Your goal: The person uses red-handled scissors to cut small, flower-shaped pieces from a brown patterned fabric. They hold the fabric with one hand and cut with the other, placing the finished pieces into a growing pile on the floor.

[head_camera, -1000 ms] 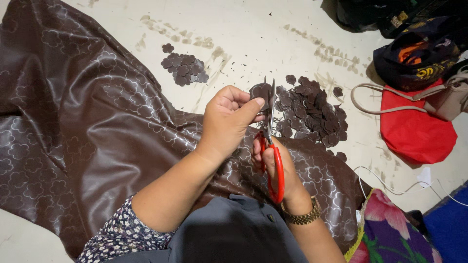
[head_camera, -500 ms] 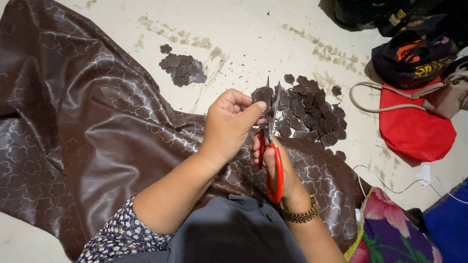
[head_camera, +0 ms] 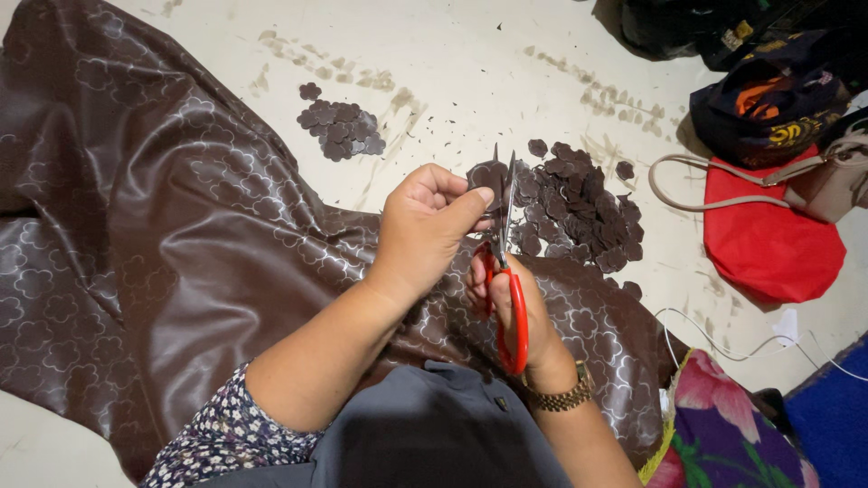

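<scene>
**Two hands, one pair of scissors**

The left hand (head_camera: 425, 230) pinches one small brown piece (head_camera: 485, 175) between the blades. The right hand (head_camera: 511, 312) grips the red scissors (head_camera: 504, 262). Two piles of brown cutouts, a big pile (head_camera: 579, 208) and a small pile (head_camera: 339, 126), lie on the pale floor (head_camera: 470, 63). One brown sheet (head_camera: 154, 235) covers the lap. One red bag (head_camera: 768, 239) lies nearby.

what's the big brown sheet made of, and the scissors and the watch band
Brown sheet: looks like faux leather or vinyl, glossy, with soft highlights along its folds and a pale flower pattern on its surface. Scissors in the right hand: bright metal blades, smooth red handles, probably plastic or coated. Watch band: gold-toned links, likely metal.
</scene>
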A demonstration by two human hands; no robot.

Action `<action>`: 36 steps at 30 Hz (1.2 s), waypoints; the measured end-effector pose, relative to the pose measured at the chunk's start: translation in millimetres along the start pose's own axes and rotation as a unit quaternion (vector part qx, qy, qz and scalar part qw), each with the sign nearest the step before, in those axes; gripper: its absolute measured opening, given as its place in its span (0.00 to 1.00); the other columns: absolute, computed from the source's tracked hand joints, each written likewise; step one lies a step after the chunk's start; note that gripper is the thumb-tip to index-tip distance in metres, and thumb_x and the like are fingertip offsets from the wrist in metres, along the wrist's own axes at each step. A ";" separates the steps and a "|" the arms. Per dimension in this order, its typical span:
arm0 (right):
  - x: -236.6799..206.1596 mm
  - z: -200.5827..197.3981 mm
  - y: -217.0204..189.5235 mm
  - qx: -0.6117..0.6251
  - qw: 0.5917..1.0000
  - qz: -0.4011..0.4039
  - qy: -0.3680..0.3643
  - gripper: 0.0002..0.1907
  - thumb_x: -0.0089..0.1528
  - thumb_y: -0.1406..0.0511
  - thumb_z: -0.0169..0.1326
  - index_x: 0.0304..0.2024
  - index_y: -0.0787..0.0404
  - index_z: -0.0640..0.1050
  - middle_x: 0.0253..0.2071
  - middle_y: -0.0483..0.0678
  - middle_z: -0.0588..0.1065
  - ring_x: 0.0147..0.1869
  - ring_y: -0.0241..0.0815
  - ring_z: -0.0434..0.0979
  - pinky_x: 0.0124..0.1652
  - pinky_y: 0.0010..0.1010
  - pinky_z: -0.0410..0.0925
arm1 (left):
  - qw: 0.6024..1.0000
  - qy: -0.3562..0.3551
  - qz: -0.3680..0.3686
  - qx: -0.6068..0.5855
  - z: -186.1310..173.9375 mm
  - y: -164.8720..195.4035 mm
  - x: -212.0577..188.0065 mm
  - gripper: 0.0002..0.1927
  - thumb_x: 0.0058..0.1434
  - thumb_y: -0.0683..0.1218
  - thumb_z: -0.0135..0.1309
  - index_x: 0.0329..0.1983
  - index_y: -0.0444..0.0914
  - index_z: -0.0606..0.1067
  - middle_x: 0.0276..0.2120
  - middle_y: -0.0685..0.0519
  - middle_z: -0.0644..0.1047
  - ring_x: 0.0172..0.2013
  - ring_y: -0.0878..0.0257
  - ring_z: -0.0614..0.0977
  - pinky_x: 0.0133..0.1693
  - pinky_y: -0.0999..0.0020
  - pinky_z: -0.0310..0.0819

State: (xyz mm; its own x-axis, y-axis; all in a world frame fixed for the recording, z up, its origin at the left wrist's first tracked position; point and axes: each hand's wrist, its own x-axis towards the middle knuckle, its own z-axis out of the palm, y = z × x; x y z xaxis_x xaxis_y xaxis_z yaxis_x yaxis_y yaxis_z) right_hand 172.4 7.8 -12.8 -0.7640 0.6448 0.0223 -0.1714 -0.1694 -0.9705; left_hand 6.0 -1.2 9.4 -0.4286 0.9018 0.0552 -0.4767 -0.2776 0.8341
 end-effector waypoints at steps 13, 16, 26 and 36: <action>1.8 -6.4 0.6 -0.054 0.998 -0.019 -0.018 0.30 0.68 0.40 0.48 0.41 0.61 0.69 0.34 0.42 0.63 0.39 0.34 0.60 0.41 0.25 0.59 | 0.997 -0.014 -0.018 0.068 -10.5 9.2 5.0 0.09 0.61 0.38 0.61 0.38 0.32 0.71 0.29 0.52 0.79 0.29 0.69 0.80 0.32 0.76 0.77; 1.4 -6.6 0.2 -0.051 0.998 -0.016 -0.024 0.29 0.68 0.42 0.48 0.41 0.61 0.69 0.34 0.42 0.63 0.39 0.34 0.60 0.40 0.25 0.59 | 0.998 -0.018 -0.021 0.063 -11.1 9.6 6.0 0.09 0.61 0.38 0.61 0.38 0.32 0.71 0.29 0.52 0.79 0.28 0.69 0.81 0.32 0.76 0.78; 2.3 -10.3 2.8 -0.097 0.995 -0.009 -0.022 0.30 0.67 0.41 0.46 0.44 0.61 0.70 0.35 0.41 0.64 0.38 0.33 0.61 0.38 0.24 0.59 | 0.995 -0.036 -0.018 0.090 -14.9 9.0 7.1 0.08 0.60 0.37 0.62 0.37 0.33 0.73 0.29 0.52 0.80 0.29 0.71 0.80 0.32 0.77 0.76; 0.9 -7.5 4.2 -0.034 0.999 -0.007 -0.022 0.29 0.68 0.41 0.49 0.44 0.61 0.69 0.35 0.41 0.63 0.38 0.32 0.59 0.37 0.24 0.56 | 0.996 -0.032 -0.022 0.084 -12.5 9.9 5.1 0.08 0.60 0.38 0.62 0.36 0.33 0.73 0.29 0.52 0.80 0.29 0.71 0.80 0.33 0.78 0.76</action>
State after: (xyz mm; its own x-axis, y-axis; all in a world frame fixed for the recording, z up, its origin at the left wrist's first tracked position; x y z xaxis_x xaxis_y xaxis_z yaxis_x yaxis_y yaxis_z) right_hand 175.6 13.2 -18.6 -0.7889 0.6128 0.0454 -0.1406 -0.1081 -0.9841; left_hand -10.5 -3.4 11.1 -0.3581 0.9325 0.0467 -0.3568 -0.1829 0.9161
